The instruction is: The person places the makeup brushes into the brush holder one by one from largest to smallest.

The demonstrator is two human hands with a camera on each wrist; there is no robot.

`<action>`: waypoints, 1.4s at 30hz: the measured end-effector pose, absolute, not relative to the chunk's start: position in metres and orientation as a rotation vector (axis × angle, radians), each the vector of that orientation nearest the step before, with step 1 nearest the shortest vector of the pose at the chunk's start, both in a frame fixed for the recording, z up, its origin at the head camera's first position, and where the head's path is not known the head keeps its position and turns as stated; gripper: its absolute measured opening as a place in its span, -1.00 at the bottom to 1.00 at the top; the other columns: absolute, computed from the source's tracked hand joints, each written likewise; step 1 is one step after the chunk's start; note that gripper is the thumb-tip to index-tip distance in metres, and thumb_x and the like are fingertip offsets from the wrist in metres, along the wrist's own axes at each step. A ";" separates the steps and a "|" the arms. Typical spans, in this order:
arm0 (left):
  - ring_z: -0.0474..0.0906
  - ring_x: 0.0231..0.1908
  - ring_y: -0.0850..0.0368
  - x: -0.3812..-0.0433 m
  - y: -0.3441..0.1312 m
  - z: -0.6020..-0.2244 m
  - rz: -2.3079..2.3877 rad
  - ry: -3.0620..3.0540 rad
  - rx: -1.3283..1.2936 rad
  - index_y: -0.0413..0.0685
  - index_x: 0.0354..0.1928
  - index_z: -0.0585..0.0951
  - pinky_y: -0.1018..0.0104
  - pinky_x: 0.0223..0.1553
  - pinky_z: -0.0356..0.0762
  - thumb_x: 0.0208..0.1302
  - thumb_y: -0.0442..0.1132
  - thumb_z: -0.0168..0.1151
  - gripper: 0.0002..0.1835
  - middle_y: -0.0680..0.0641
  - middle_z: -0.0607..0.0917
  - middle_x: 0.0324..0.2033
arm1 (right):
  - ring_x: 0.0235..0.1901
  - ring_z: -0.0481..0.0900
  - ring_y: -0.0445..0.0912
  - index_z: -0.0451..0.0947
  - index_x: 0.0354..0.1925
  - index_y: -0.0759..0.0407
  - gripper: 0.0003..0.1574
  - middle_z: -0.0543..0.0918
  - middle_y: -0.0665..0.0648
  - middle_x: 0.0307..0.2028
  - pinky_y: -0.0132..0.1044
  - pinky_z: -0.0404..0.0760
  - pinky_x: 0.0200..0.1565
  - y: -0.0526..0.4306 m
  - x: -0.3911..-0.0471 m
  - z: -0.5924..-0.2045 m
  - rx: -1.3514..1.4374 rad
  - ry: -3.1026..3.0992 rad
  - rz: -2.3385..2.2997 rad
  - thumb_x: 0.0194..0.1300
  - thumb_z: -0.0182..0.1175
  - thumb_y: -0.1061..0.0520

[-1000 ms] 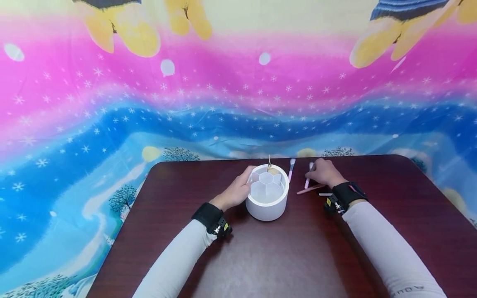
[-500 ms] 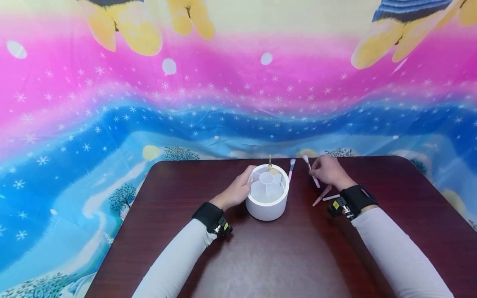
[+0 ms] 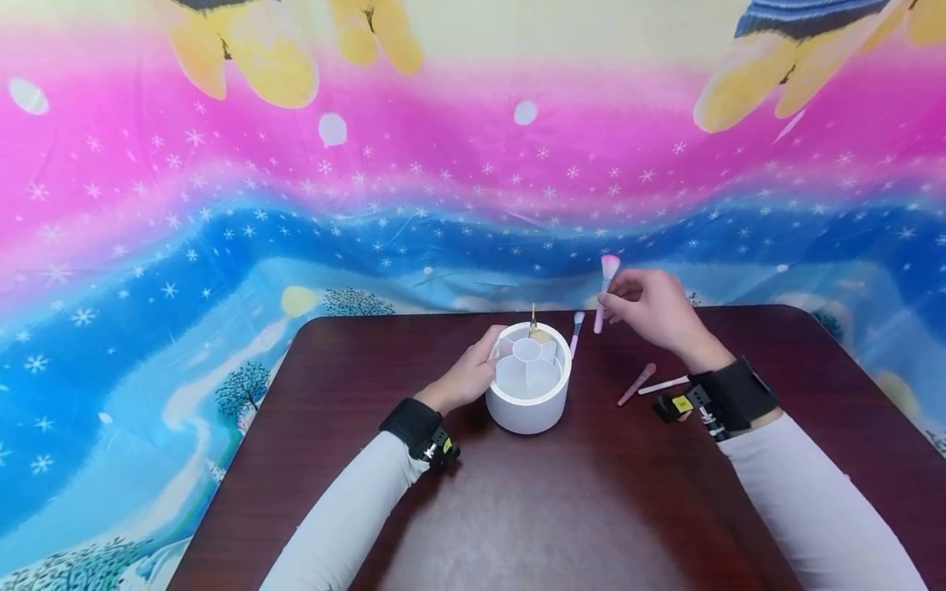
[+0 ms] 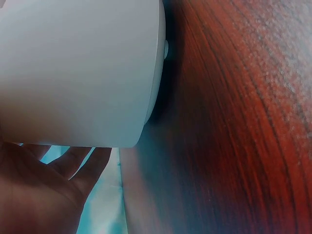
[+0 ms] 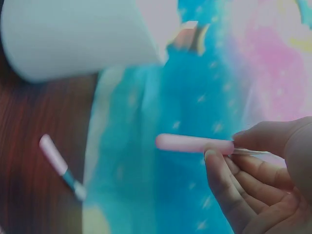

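While the left hand (image 3: 466, 377) grips a white cylindrical organizer (image 3: 526, 416) standing toward the far edge of the dark red-brown wood-grain tabletop (image 3: 355, 386), the right hand (image 3: 658, 308), well apart from it, pinches a pink-handled brush with pink-tipped bristles (image 3: 608, 277) between thumb and fingers. That brush is raised off the tabletop, bristles up, seen across the far edge. Just beside the organizer, a second pink-handled brush (image 3: 576, 335) lies with its bristles toward that edge. Farther from the edge, a short brownish-pink brush (image 3: 636, 384) and a slim white stick (image 3: 663, 385), partly hidden at the right wrist, lie close together.
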State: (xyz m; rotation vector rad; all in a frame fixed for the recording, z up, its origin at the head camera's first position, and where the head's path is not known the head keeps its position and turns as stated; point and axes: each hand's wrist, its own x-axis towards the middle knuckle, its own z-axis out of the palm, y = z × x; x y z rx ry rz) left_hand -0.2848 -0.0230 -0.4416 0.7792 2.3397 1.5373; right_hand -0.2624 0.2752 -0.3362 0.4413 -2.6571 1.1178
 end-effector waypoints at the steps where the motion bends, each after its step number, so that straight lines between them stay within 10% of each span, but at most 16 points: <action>1: 0.42 0.33 0.08 -0.285 -0.023 -0.441 1.536 2.346 0.782 0.05 0.45 0.32 0.01 0.34 0.34 0.42 -0.46 -0.14 -0.41 -0.08 0.53 0.33 | -0.39 0.77 -0.02 0.68 -0.19 0.33 -0.82 0.77 0.23 -0.33 -0.34 0.68 -0.33 0.271 -0.259 -0.333 0.462 -2.641 1.132 0.40 0.30 0.19; 22: 0.41 0.33 0.07 -0.284 -0.022 -0.442 1.516 2.382 0.791 0.01 0.45 0.31 0.02 0.35 0.34 0.40 -0.48 -0.15 -0.40 -0.10 0.51 0.34 | -0.50 0.70 -0.03 0.69 -0.25 0.27 -0.90 0.74 0.16 -0.40 -0.24 0.69 -0.40 0.230 -0.227 -0.352 0.641 -2.744 1.342 0.37 0.33 0.22; 42: 0.41 0.32 0.10 -0.283 -0.023 -0.442 1.493 2.393 0.775 0.04 0.45 0.29 0.03 0.32 0.38 0.42 -0.44 -0.18 -0.42 -0.08 0.49 0.35 | -0.49 0.70 -0.06 0.69 -0.16 0.35 -0.75 0.76 0.25 -0.33 -0.22 0.69 -0.41 0.263 -0.266 -0.360 0.434 -2.838 1.274 0.42 0.29 0.14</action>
